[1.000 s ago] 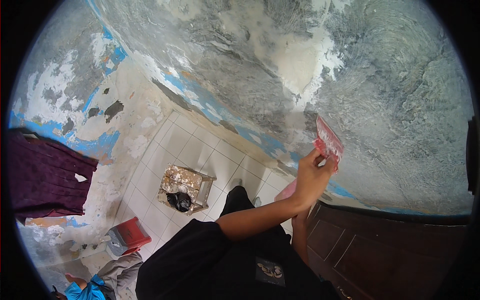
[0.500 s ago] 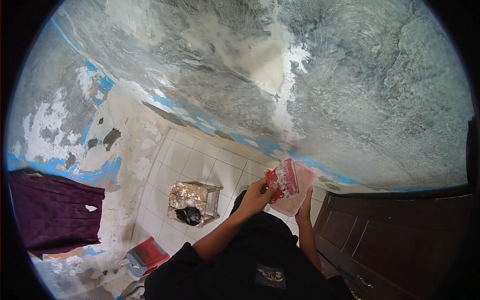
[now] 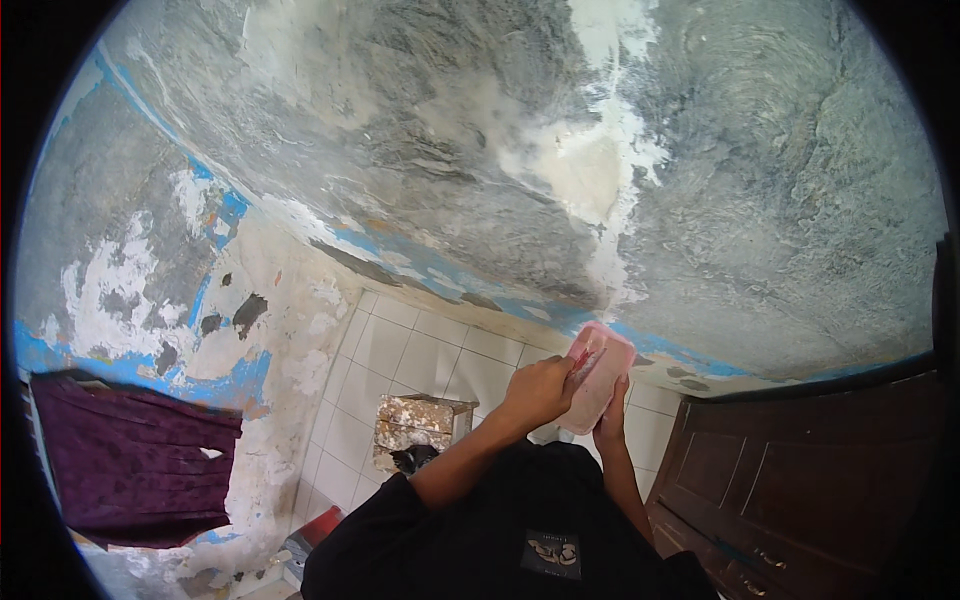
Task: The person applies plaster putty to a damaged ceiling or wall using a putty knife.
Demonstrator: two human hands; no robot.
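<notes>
My left hand (image 3: pixel 543 392) is closed around a red putty spreader (image 3: pixel 588 368), now seen nearly edge-on. The blade reaches into a pink plastic tub (image 3: pixel 618 352), over the pale paste inside; whether it touches the paste I cannot tell. Fingers of my right hand (image 3: pixel 611 420) grip the tub's right side near its lower end and hold it tilted before my chest. Ahead rises a grey plastered wall (image 3: pixel 400 170), with a white and cream putty patch (image 3: pixel 585 175) and a white streak running down from it.
A paint-spattered wooden stool (image 3: pixel 415 420) stands on the white floor tiles, a black plastic bag (image 3: pixel 411 458) on it. To the left hangs a purple cloth (image 3: pixel 140 465) on the peeling side wall. Something red (image 3: pixel 321 524) lies low left. A dark wooden door (image 3: pixel 800 490) is at right.
The spreader's broad face was toward me above the tub; my left hand has turned it edge-on and brought it into the tub. The whole view has shifted slightly.
</notes>
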